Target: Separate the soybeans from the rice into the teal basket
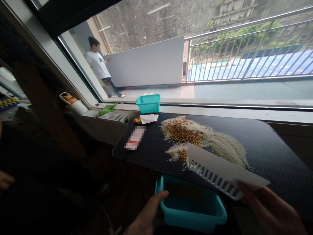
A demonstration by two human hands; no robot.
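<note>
My left hand [149, 212] grips the left rim of a teal plastic basin [193, 213], thumb over the edge, just below the table's front edge. Small grains lie on the basin's dark bottom. Between the thumb and fingers of my right hand [271, 205] is a white slotted plastic strip [225, 168], slanting over the table edge. Its far left end touches a small heap of white rice and yellow beans [179, 152]. Behind it spreads a larger pile, with yellow beans [184, 130] on the left and plain white rice [228, 148] on the right.
On the dark table [271, 147] lie a pinkish packet [135, 138] and a white tissue [149, 118]. Another teal basin [148, 103] sits by the window. A white basket [77, 107] rests on the sill at left. Someone stands outside; another person's hand [6, 180] shows at far left.
</note>
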